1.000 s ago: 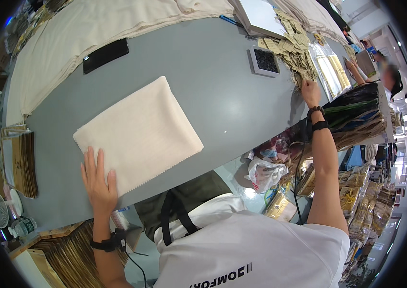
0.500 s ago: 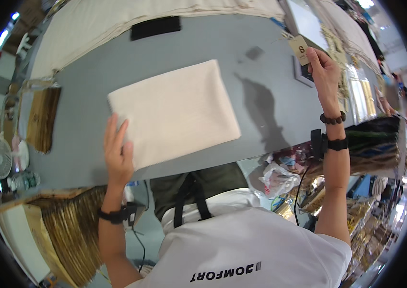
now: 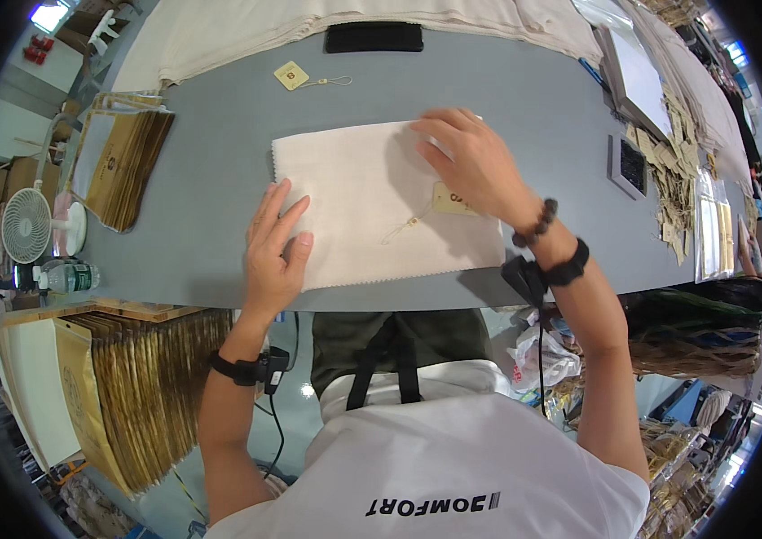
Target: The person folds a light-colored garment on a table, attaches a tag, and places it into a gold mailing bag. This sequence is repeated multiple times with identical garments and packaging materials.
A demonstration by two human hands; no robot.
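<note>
The left hand (image 3: 275, 251) lies spread at the left edge of the folded cloth (image 3: 354, 184); beyond, a first tag (image 3: 291, 75) has appeared on the tabletop (image 3: 219, 153); the cloth lies between the hands; a second tag (image 3: 449, 199) now rests on it, apparently paired with it; the right hand (image 3: 481, 163) curls over its far edge, whether pinching I cannot tell.

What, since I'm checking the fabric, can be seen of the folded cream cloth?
The folded cream cloth, roughly rectangular and soft-looking, has zigzag left and near edges. It lies flat on the grey table, left hand touching its left edge, right hand over its right part, a stringed tag on top.
</note>
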